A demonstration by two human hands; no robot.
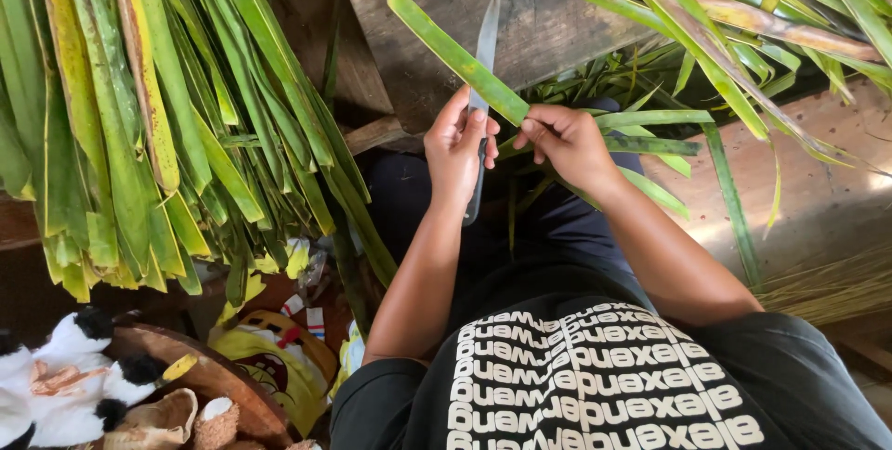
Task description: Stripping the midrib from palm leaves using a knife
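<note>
My left hand [455, 148] grips a long grey knife [486, 41]. Its blade points up and away from me over a wooden board. A long green leaf strip [446, 46] runs diagonally from the upper left, under the blade, toward my right hand [567, 139]. My right hand pinches this strip just right of the knife. The blade lies against the strip where my left thumb presses. The lower end of the knife sticks out below my left hand, over my dark lap.
A thick bundle of long green and yellowing leaves [139, 116] hangs at the left. More leaves [743, 4] spread across the upper right over a wooden board [548, 23]. A yellow bag [279, 362], a plush toy [65, 385] and a wooden bowl [214, 380] sit at lower left.
</note>
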